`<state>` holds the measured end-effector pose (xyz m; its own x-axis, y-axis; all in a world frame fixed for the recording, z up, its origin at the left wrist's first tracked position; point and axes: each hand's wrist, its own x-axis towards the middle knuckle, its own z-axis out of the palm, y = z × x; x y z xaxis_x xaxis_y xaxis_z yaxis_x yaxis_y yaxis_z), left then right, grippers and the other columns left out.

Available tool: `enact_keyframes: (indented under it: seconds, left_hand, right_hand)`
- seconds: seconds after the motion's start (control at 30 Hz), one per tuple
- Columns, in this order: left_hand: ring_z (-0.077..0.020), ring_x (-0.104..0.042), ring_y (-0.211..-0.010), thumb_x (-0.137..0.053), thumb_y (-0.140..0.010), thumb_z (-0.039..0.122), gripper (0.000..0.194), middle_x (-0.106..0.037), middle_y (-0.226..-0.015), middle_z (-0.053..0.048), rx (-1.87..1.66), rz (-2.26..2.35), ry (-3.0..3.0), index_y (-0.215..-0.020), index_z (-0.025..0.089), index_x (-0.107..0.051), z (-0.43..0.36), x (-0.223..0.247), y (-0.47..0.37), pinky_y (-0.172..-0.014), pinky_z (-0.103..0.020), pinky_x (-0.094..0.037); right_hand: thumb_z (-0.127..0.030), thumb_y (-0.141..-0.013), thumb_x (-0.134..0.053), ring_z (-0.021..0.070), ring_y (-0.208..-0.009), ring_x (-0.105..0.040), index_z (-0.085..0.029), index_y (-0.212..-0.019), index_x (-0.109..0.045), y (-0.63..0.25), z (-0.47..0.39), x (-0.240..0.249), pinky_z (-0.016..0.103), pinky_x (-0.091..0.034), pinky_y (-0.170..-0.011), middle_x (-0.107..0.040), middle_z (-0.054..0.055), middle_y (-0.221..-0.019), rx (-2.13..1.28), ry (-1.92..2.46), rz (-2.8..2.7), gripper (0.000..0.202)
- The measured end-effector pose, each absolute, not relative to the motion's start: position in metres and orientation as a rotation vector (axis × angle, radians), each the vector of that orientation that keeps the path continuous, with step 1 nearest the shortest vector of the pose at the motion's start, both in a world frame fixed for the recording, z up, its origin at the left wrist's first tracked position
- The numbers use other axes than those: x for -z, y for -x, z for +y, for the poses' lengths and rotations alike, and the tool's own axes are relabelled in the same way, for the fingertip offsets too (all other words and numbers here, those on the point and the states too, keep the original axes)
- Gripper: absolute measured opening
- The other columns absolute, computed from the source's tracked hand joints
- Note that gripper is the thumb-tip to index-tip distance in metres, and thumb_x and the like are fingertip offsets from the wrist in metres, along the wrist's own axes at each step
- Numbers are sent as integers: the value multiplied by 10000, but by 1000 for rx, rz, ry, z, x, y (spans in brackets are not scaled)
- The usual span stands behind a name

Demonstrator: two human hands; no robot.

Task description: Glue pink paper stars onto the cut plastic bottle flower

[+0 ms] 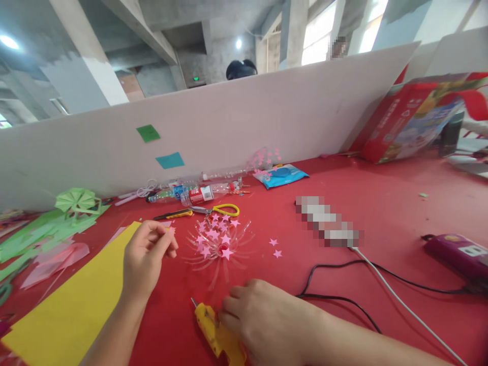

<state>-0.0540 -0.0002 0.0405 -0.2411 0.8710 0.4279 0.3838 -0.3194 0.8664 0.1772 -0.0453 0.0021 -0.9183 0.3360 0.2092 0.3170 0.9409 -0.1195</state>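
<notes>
My left hand (147, 254) is pinched closed above the yellow paper (76, 300), and a bit of pink, apparently a small paper star (172, 230), shows at the fingertips. My right hand (263, 315) curls over a yellow hot glue gun (208, 325), whose nozzle points away to the left; part of its grip is hidden. Between and beyond my hands stands a clear plastic piece cut into thin spreading strips, with pink stars (213, 235) on the strip ends. Two loose pink stars (275, 248) lie to its right on the red table (381, 203).
Scissors with yellow handles (226, 209), a utility knife (175, 215) and plastic bottles (206, 193) lie behind. A blue wipes packet (284, 176) sits near the white partition (229, 122). Green paper (49, 236) is at left. A black cable (343, 264) and purple pouch-like object (461, 259) are at right.
</notes>
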Motion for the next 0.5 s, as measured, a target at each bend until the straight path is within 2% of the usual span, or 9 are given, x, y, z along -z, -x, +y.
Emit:
enact_keyframes:
  seconds: [0.13, 0.23, 0.4, 0.5]
  left_hand:
    - [-105, -569, -509, -592, -824, 297, 129, -611, -605, 49, -1459, 1498, -1786, -745, 220, -527, -7, -49, 46, -522, -227, -464]
    - [-104, -567, -535, -585, -830, 322, 147, -603, -629, 38, -1401, 1519, -1864, -741, 208, -558, -5, -39, 47, -562, -233, -470]
    - [-108, -544, -531, -614, -789, 337, 148, -596, -617, 30, -1490, 1576, -1738, -746, 196, -598, 3, -12, 62, -543, -227, -461]
    - [-104, -525, -519, -619, -748, 287, 129, -578, -589, 35, -1670, 1507, -1533, -668, 194, -579, 7, -10, 71, -514, -215, -437]
  right_hand:
    - [-291, -767, -599, 177, -676, -503, -148, -883, -604, -179, -43, -3, 327, -342, -597, -610, 48, -831, -42, 572, -2905, 184]
    - [-280, -733, -607, 181, -665, -513, -143, -857, -611, -178, -40, -1, 333, -362, -604, -603, 53, -826, -57, 570, -2928, 185]
    - [-255, -701, -607, 154, -609, -496, -139, -896, -608, -176, -37, 2, 302, -374, -541, -601, 47, -880, -194, 467, -2900, 227]
    - [-231, -681, -603, 155, -646, -511, -136, -951, -597, -178, -35, -2, 287, -419, -578, -603, 69, -956, -345, 463, -2741, 286]
